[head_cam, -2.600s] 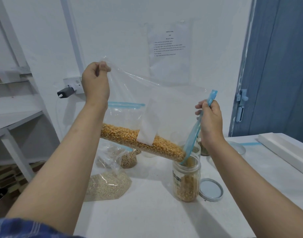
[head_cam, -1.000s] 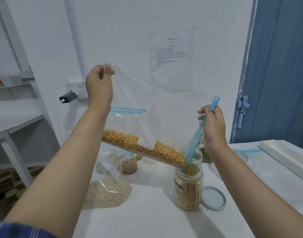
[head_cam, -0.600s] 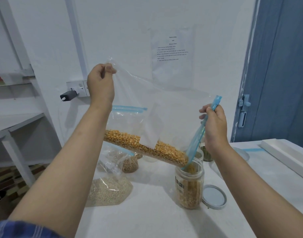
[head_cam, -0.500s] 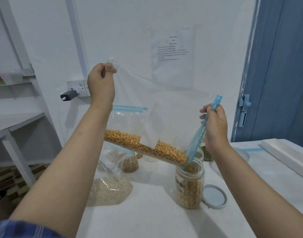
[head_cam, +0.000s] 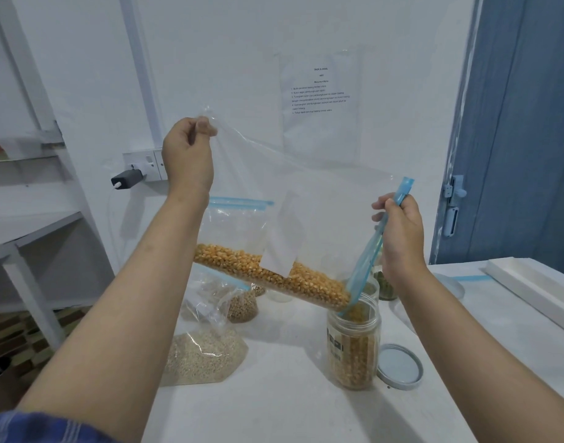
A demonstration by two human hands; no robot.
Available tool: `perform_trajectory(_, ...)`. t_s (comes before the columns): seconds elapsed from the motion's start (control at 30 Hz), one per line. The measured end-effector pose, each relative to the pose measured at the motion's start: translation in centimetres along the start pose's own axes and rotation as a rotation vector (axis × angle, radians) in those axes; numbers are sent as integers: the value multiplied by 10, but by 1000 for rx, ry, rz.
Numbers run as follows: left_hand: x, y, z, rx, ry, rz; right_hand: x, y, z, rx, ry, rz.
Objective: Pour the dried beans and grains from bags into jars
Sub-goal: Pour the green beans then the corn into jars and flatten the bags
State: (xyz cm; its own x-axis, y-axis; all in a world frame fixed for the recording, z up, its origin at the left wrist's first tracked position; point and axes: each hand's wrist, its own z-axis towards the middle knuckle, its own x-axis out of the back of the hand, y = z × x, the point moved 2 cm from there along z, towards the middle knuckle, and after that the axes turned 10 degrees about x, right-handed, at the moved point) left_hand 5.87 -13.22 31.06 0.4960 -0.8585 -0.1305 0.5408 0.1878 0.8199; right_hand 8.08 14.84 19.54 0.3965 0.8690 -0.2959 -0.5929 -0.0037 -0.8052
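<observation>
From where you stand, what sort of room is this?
Probably a plain workroom or storeroom set up for a sorting exercise, not a home kitchen: a printed instruction sheet is taped to the bare white wall, white shelving stands at left, and bagged grain sits on a white table.

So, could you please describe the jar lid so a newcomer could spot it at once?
On the white table, find the clear jar of yellow kernels. The lid lies flat at its right base: a round, pale blue-grey metal disc, the only loose lid beside that jar.

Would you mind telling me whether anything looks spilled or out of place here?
Nothing stands out: no kernels show on the table, the bag drains into the upright jar, and its lid lies flat alongside.
</observation>
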Motion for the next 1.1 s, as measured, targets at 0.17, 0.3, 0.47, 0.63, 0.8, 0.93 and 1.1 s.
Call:
perform_trajectory(0.17,0,1,0,7,-2,-6,-1,0,1,-1,1,5)
perform_trajectory(0.3,0,1,0,7,4,-5,-1,-1,1,1,-2,-1)
perform_trajectory(0.47,0,3,-1,6,-7,5,0,-2,1,3,0,-1)
perform_trajectory(0.63,1,7,-1,8,-12,-2,1,-3,0,4,3,0)
perform_trajectory(0.8,2,9,-3,3,-11,19,3,-5,0,7,1,5)
perform_trajectory(0.93,2,9,-4,6,-11,19,3,-6,0,6,2,9)
perform_trajectory(1.1,2,9,-4,4,-8,17,4,-5,1,3,1,1)
